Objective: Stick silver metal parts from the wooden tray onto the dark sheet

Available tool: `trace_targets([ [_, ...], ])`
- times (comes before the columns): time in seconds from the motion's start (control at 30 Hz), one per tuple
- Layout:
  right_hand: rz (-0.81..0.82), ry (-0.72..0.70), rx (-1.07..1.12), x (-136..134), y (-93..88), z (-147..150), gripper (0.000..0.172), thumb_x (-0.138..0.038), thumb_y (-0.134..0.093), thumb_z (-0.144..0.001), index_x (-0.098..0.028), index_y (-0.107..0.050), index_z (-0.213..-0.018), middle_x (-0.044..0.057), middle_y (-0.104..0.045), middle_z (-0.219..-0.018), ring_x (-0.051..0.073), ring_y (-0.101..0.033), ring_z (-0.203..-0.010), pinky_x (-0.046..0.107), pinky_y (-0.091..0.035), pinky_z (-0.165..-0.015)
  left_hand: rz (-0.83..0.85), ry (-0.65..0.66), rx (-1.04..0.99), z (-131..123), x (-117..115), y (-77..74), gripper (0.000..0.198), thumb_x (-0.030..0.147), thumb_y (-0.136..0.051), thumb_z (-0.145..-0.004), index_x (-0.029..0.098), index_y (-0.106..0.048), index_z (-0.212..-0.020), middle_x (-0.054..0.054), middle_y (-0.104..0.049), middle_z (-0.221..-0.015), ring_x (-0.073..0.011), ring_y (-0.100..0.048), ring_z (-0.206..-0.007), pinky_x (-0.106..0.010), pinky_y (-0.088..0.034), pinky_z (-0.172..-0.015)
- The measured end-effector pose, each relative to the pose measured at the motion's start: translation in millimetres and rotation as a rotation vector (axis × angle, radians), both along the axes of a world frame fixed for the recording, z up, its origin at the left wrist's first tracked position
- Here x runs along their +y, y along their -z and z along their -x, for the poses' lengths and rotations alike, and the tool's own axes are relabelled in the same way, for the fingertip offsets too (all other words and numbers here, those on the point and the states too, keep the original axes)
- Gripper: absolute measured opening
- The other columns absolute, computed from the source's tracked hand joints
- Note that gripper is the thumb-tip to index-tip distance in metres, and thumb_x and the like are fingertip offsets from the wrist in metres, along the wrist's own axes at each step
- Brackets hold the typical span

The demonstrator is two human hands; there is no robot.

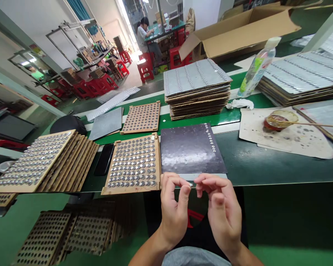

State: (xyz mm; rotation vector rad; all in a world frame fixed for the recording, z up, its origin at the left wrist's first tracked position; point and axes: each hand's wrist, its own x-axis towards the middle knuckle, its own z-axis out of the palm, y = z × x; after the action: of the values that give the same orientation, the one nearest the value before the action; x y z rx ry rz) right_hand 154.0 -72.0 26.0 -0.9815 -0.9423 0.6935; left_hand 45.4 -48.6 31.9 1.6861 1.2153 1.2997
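Green workbench (266, 166); tiny silver piece (190, 184) — between left hand (173, 216) and right hand (223, 216).

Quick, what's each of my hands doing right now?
Left hand: closed, pinching a small silver piece.
Right hand: fingers curled beside it; cannot tell if it holds anything.

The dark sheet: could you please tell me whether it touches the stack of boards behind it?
Apart: the head view shows green belt between the dark sheet and the stack of boards.
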Motion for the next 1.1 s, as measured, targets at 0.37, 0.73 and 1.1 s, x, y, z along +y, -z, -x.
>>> trace_targets([
  [0.37, 0.064, -0.006, -0.239, 4.9, -3.1, -3.6, 0.011, -0.018, -0.06, -0.096, -0.023, -0.061, -0.086, 0.005, -0.062, -0.094, 0.018, -0.063, -0.087, 0.027, -0.055, -0.074, -0.201, -0.081, 0.179, -2.0, 2.4, -3.2, 0.016, 0.026, -0.054, -0.103, 0.022, -0.059, -0.088, -0.002, -0.056, -0.086, -0.0181, -0.054, -0.083, -0.029, -0.045, -0.077],
  [0.73, 0.11, 0.004, -0.109, 10.2, 1.2, -17.9, 0.015, -0.023, -0.062, -0.095, -0.023, -0.062, -0.081, 0.004, -0.063, -0.091, 0.016, -0.065, -0.087, 0.024, -0.054, -0.077, 0.017, 0.007, 0.089, -1.3, 6.3, 1.1, 0.018, 0.026, -0.053, -0.103, 0.022, -0.057, -0.086, -0.001, -0.054, -0.087, -0.017, -0.053, -0.082, -0.028, -0.044, -0.076],
  [1.1, 0.225, -0.026, -0.324, 33.6, 19.9, -36.0, 0.019, -0.035, -0.063, -0.091, -0.023, -0.063, -0.077, 0.007, -0.067, -0.098, 0.023, -0.061, -0.097, 0.035, -0.049, -0.082, 0.121, 0.05, 0.214, -4.6, 24.1, 10.6, 0.016, 0.026, -0.056, -0.1, 0.022, -0.064, -0.087, -0.004, -0.061, -0.09, -0.0224, -0.057, -0.091, -0.036, -0.046, -0.083],
])
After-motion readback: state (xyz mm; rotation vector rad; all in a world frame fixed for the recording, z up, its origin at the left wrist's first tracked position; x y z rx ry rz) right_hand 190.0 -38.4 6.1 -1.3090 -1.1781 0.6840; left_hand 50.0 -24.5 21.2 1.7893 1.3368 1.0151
